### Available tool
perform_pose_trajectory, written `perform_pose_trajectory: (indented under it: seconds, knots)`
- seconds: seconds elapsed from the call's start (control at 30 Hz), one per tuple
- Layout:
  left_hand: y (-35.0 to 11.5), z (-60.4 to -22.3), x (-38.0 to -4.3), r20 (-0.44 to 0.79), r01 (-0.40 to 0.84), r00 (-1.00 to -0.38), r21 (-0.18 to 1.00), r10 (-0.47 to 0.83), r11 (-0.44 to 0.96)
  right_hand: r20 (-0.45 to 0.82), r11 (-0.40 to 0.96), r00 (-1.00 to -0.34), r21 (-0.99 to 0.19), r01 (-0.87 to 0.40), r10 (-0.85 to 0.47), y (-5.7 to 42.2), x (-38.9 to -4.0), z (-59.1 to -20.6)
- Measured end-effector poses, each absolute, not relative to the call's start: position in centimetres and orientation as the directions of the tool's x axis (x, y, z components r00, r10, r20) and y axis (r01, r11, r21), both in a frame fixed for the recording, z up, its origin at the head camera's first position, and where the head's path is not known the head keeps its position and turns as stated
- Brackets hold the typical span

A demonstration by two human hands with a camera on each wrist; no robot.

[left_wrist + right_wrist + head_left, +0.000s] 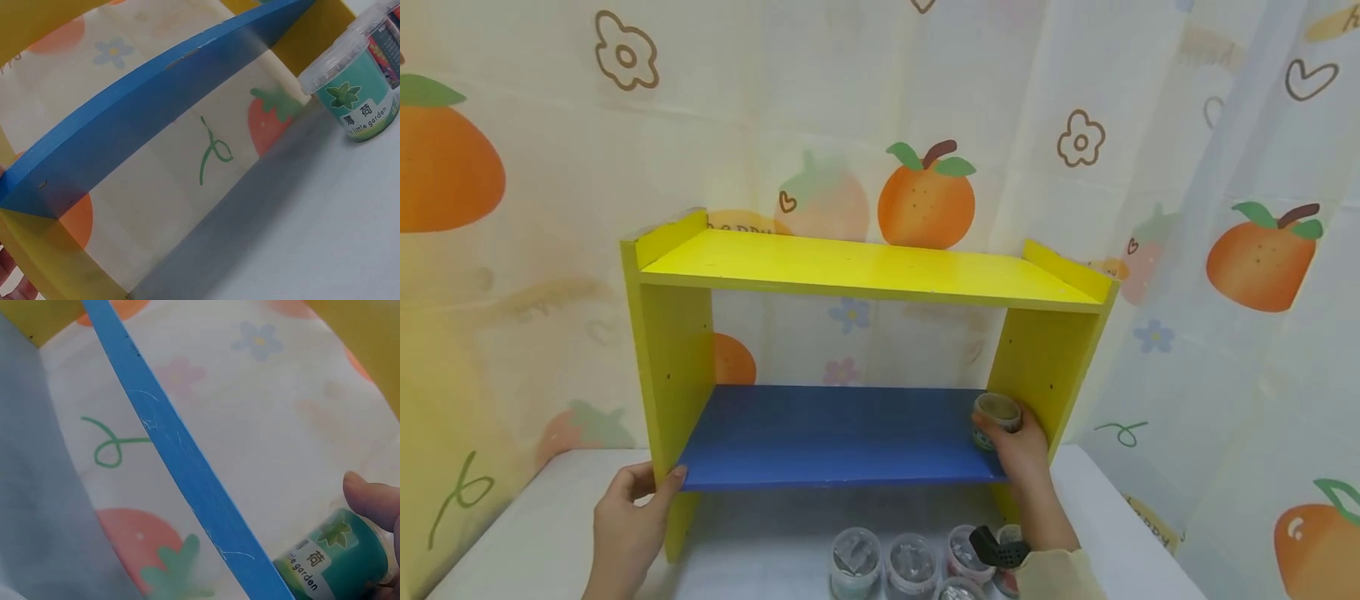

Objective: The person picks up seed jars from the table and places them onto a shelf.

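A small shelf unit has yellow side panels [676, 358], a yellow top board [865, 265] and a blue middle board [842, 433]. My left hand [628, 525] grips the left side panel low down, thumb on its front at the blue board's corner. At the right end of the blue board, my right hand [1024, 442] holds a small round tub [997, 417], thumb and fingers around its sides. In the right wrist view the green tub [334, 559] carries a leaf picture and "little garden" lettering, and the thumb [369, 495] lies along it.
Several clear-lidded tubs [855, 560] stand on the white table below the blue board, towards the front right. One [359, 94] has a mint-green label. A curtain [820, 100] printed with fruit hangs behind the shelf.
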State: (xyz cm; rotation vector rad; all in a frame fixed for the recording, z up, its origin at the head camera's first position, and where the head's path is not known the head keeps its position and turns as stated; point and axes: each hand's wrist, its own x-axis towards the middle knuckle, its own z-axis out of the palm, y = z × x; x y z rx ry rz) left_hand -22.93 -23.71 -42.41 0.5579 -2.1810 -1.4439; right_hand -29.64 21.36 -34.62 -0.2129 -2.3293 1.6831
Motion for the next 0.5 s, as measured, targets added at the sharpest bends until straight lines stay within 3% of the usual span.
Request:
perform_pose_trajectory:
  seconds: [0.5]
  knots:
    - [-23.80, -42.29, -22.85, 0.155, -0.072, -0.819, 0.927, -0.552, 0.367, 0.112, 0.267, -0.969, -0.962, -0.050, 0.222, 21.50, -28.94, -34.54]
